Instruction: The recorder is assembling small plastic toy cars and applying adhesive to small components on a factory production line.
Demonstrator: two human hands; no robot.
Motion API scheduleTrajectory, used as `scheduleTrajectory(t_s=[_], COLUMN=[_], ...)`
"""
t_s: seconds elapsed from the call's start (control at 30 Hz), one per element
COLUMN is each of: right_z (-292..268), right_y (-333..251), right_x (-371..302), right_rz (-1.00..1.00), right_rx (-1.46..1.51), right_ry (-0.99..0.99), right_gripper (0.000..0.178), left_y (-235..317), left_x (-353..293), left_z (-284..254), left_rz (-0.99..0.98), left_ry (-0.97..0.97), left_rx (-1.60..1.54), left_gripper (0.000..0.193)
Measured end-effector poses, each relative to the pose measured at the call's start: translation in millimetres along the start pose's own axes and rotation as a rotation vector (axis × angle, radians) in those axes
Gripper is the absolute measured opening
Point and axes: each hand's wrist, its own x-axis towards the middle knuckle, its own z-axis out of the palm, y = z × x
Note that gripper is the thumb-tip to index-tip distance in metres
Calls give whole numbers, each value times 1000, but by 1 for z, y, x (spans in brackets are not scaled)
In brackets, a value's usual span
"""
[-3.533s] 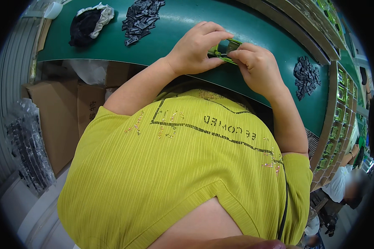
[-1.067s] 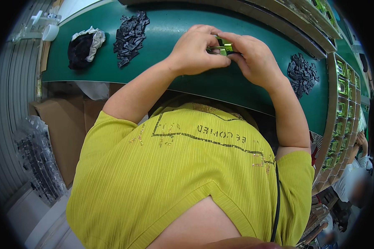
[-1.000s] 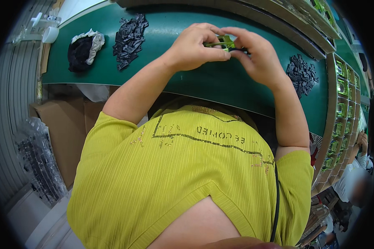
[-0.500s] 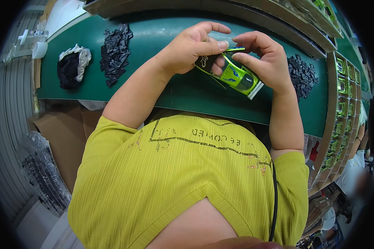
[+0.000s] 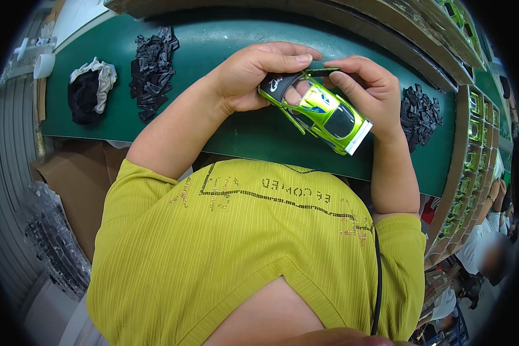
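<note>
1. Left hand point(image 5: 254, 75): curled around the black-panelled end of a bright green toy car point(image 5: 323, 106). The thumb lies extended along the near side of the forefinger, its tip close to the forefinger's tip; other fingers pass beneath the car and show through its window opening. The grip is closed on the car.

2. Right hand point(image 5: 373, 86): forefinger and thumb bent toward each other, nearly meeting, with the outer end of the car's narrow opened door point(image 5: 320, 72) between their tips. The remaining fingers fold behind.

3. Left forearm point(image 5: 181, 124): slants up and inward from the lower left.

4. Right forearm point(image 5: 395, 173): almost vertical, the hand turned inward at the wrist.

5. Toy car: held between the two hands above the green table point(image 5: 242, 138), its white rear wing pointing to the lower right.

6. Surroundings: a pile of black parts point(image 5: 153, 72) left of the hands, a second black pile point(image 5: 420, 118) just beyond the right hand, and a compartmented box point(image 5: 457, 138) farther right.
</note>
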Motion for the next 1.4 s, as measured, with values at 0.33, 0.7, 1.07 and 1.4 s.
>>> scheduleTrajectory(t_s=[0.33, 0.7, 1.07, 1.4], right_z=[-2, -4, -29, 34], right_y=[-3, -1, -2, -28], right_x=[-2, 8, -7, -10], right_rz=[-141, -264, -192, -371], right_rx=[-111, -310, 76, -718], right_ry=[25, -167, 441, 151], right_gripper=[9, 11, 11, 16], left_y=[8, -10, -1, -5], left_x=[-6, 1, 4, 7], left_z=[14, 11, 7, 4], left_rz=[-35, -71, 332, 514], left_ry=[-34, 44, 328, 345], left_rx=[18, 101, -11, -28], left_gripper=[41, 46, 26, 20])
